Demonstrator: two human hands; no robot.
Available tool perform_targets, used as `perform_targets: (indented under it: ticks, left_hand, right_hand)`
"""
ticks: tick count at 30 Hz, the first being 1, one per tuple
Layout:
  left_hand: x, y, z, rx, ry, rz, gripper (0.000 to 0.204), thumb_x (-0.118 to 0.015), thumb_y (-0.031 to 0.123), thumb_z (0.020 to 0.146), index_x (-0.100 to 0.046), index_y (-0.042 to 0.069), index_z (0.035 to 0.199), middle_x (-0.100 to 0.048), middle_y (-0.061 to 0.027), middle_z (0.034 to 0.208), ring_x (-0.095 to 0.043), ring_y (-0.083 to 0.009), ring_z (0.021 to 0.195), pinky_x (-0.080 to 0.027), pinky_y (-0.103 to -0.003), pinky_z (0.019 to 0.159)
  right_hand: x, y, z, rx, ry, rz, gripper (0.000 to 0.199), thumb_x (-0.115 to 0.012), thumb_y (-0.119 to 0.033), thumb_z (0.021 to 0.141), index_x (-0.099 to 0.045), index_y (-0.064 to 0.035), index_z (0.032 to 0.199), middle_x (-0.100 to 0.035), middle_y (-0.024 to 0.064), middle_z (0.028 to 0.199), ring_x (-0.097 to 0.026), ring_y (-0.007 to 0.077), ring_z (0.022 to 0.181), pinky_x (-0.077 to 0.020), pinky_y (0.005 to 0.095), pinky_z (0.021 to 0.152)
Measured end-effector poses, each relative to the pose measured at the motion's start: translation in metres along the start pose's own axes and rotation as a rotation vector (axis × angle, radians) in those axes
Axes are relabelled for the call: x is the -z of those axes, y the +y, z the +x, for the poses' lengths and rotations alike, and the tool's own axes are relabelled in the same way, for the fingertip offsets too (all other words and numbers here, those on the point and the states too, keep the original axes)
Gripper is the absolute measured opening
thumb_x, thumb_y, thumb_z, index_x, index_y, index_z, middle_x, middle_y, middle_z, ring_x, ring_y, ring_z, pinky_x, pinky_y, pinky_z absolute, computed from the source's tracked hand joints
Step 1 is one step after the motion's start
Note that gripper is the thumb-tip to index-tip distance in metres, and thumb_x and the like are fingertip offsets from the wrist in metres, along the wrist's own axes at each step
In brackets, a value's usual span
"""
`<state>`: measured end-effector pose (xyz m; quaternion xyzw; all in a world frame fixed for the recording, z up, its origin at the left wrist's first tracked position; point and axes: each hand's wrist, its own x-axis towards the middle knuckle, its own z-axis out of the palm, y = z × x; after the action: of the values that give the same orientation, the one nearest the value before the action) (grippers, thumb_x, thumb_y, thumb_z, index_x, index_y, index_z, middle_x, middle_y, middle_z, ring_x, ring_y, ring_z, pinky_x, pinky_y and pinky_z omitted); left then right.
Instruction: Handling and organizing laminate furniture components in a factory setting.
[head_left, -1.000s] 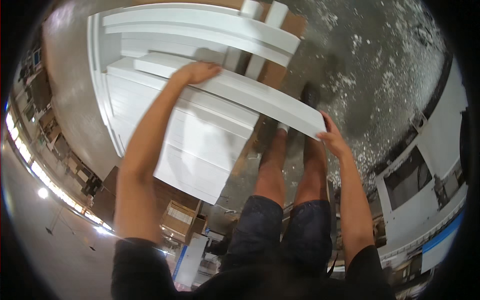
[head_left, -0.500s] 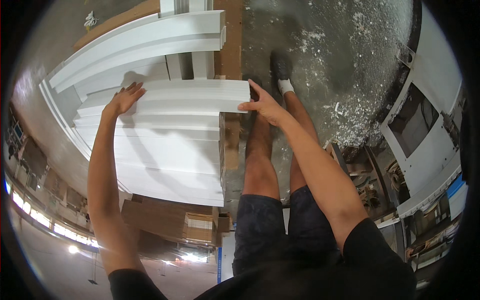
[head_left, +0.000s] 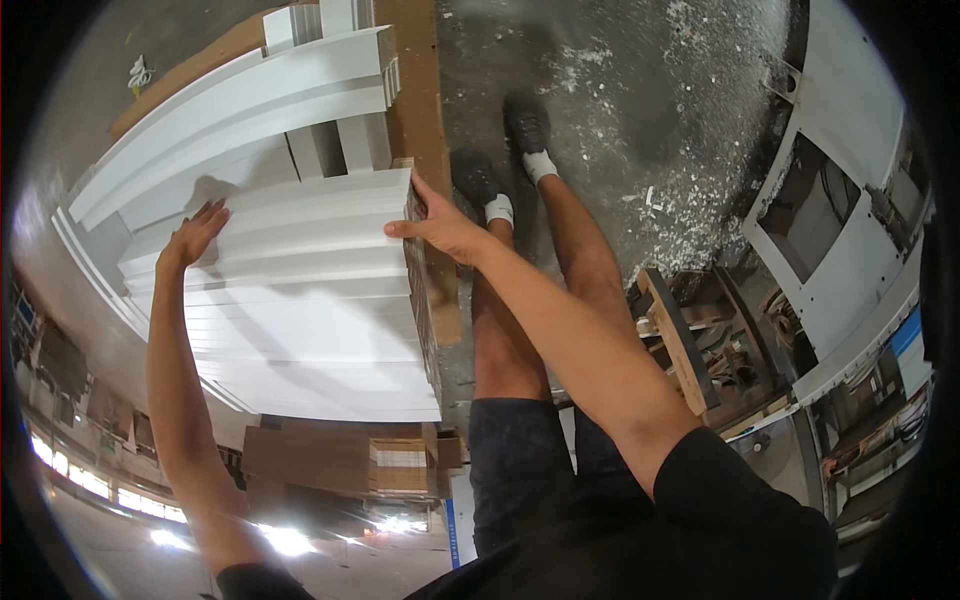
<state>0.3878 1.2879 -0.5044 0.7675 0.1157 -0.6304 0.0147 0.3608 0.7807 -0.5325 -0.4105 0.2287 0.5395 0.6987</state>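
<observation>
Lays left hand (head_left: 195,236) with fingers spread on top of a white board (head_left: 310,197), toward its left part, without wrapping round it. Brackets the right end of the same board with right hand (head_left: 445,230), with thumb on the near side and fingers at the end corner; cannot tell from this angle how firmly pinching, or whether only touching. Places the board lengthwise along the far side of a stack of white boards (head_left: 330,340), just nearer than a pair of white crosspieces (head_left: 365,143) bearing a separate long white plank (head_left: 240,110). Could slide sideways under the left palm, for want of any finger hooked over an edge. Could turn askew from pushing harder at the right end than at the left, leaving layers out of line. Could tip off toward the crosspieces if pressed past the far edge of the stack. Could catch fingertips at the right end if tucked beneath the corner while bearing down. Could scuff white faces by dragging layer over layer with grit between. Could also skid in dark shoes (head_left: 527,125) when leaning across, because of loose white flakes (head_left: 652,198) on the floor (head_left: 480,60).
</observation>
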Motion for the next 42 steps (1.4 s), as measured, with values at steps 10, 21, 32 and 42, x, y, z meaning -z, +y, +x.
perform_targets:
  ticks: [10,21,32,42]
  left_hand:
    - [-0.008,-0.026,0.016,-0.025,0.0,-0.052,0.089,-0.029,0.085,0.097,-0.04,0.032,0.168,-0.031,-0.0104,0.177,-0.025,-0.0425,0.163,-0.015,-0.064,0.131]
    - [-0.001,-0.005,0.007,-0.007,0.01,-0.054,0.089,-0.03,0.082,0.1,-0.042,0.025,0.167,-0.035,-0.0127,0.175,-0.028,-0.0373,0.162,-0.021,-0.053,0.132]
    - [-0.009,-0.016,0.025,-0.021,-0.019,-0.139,0.083,-0.033,0.07,0.106,-0.042,0.015,0.167,-0.036,-0.0144,0.174,-0.028,-0.0329,0.163,-0.02,-0.042,0.133]
    - [-0.005,-0.032,0.027,-0.027,-0.094,-0.309,0.085,-0.04,0.068,0.107,-0.036,0.01,0.169,-0.036,-0.0135,0.174,-0.037,-0.0312,0.158,-0.03,-0.044,0.128]
  right_hand:
    - [0.0,0.003,0.005,-0.001,-0.001,-0.029,0.141,-0.099,-0.025,0.076,0.001,-0.0001,0.172,-0.023,0.0242,0.174,-0.025,0.0316,0.162,-0.0182,0.0401,0.133]
    - [0.012,0.002,0.009,0.009,0.05,-0.102,0.146,-0.104,-0.025,0.064,-0.01,-0.0055,0.173,-0.026,0.0363,0.17,-0.033,0.0412,0.158,-0.0319,0.044,0.127]
    - [0.008,-0.006,0.001,-0.004,0.03,-0.11,0.139,-0.101,-0.024,0.07,-0.008,-0.0006,0.172,-0.019,0.0223,0.174,-0.018,0.0349,0.164,-0.0258,0.0453,0.133]
    - [0.005,0.001,0.008,0.044,0.013,-0.214,0.141,-0.101,-0.03,0.071,-0.007,-0.0005,0.171,-0.018,0.0224,0.174,-0.021,0.0356,0.164,-0.0274,0.0445,0.133]
